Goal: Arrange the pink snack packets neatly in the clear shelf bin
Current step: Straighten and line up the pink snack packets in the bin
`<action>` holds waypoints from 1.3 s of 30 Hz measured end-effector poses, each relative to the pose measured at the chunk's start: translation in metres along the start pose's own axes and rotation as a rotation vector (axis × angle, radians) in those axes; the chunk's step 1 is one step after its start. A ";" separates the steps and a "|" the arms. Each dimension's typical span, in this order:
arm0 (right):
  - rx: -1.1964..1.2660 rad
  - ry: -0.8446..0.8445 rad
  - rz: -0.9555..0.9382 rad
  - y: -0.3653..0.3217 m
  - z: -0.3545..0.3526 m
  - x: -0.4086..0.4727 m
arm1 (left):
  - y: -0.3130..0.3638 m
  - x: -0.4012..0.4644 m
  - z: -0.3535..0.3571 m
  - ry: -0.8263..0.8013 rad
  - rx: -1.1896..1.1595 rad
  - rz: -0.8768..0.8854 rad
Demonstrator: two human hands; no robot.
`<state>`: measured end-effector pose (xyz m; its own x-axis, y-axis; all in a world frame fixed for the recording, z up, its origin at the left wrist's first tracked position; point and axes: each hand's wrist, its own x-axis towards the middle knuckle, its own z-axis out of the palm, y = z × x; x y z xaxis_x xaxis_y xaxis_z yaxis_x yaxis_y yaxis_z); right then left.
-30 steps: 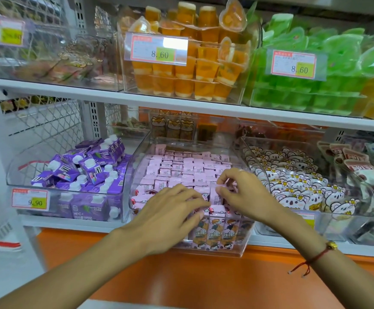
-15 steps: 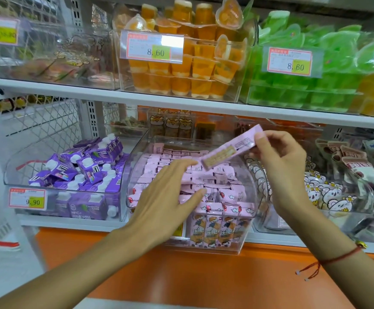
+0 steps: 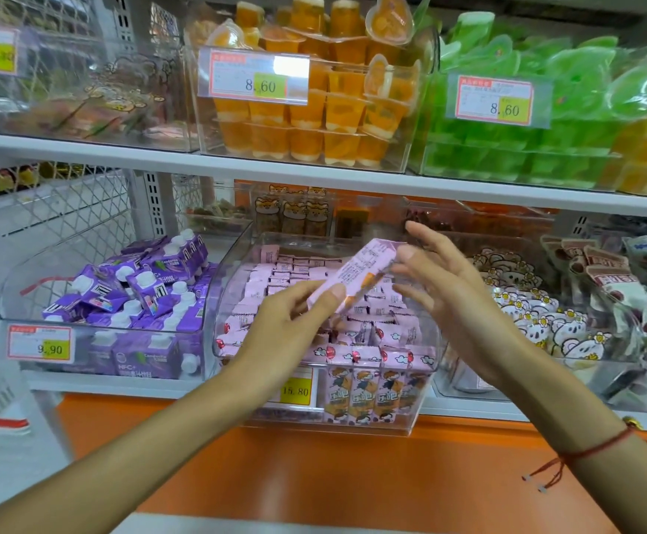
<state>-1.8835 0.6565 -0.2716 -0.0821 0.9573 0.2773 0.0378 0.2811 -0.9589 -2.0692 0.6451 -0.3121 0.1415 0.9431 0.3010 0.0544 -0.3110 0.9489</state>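
Nearest you, your two bare forearms are reaching up over the orange shelf front (image 3: 314, 475), the right one wearing a thin red string bracelet (image 3: 584, 452). Your left hand (image 3: 287, 325) is pinching the lower end of one long pink foil snack packet (image 3: 356, 273) between thumb and fingers. Your right hand (image 3: 453, 287) is hovering at the packet's upper end with fingers spread and relaxed — whether the thumb tip is touching the wrapper, you cannot tell.

The packet is hanging in the air above the curved clear plastic shelf bin (image 3: 428, 364), not yet laid down. Its long axis is running diagonally, low at your left hand and rising toward the right and away from you. The rows of small pink packets (image 3: 299, 275) already in the bin are lying beneath and beyond it, while a front row of upright pink-and-orange packets (image 3: 368, 387) is standing against the bin's front wall, beside a yellow price tag (image 3: 295, 389).

The left hand is the one carrying the packet, so the placing move likely turns on it: judged from this pose, you are needing to swing the raised end down until the packet lines up with the rows below.

Flanking the bin are purple drink cartons (image 3: 137, 298) to the left and white bear-printed packs (image 3: 545, 321) to the right; on the shelf above, orange jelly cups (image 3: 306, 136) and green jelly cups (image 3: 526, 148) are sitting farthest back.
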 end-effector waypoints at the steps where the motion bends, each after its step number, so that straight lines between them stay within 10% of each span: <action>1: -0.012 -0.064 0.019 0.001 0.000 -0.001 | 0.001 0.001 0.001 -0.025 -0.039 -0.063; 18: 0.043 0.077 0.017 0.015 -0.005 0.000 | -0.002 0.000 -0.001 0.043 0.036 0.008; 24: -0.671 -0.110 -0.102 0.015 0.000 -0.010 | 0.010 0.006 -0.005 0.256 -0.019 0.166; 30: -0.800 -0.104 -0.448 0.016 0.018 -0.012 | 0.009 0.005 0.001 0.178 0.084 0.315; 34: -0.514 0.148 -0.268 0.019 0.009 0.001 | -0.009 0.011 -0.009 0.068 0.601 0.253; 39: -0.528 0.054 -0.174 0.035 0.006 0.002 | -0.027 0.010 -0.014 -0.234 1.095 0.310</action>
<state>-1.8882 0.6674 -0.3046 -0.0807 0.8921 0.4446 0.5229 0.4177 -0.7431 -2.0831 0.6651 -0.3336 0.4714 0.7995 0.3723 0.7950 -0.5680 0.2130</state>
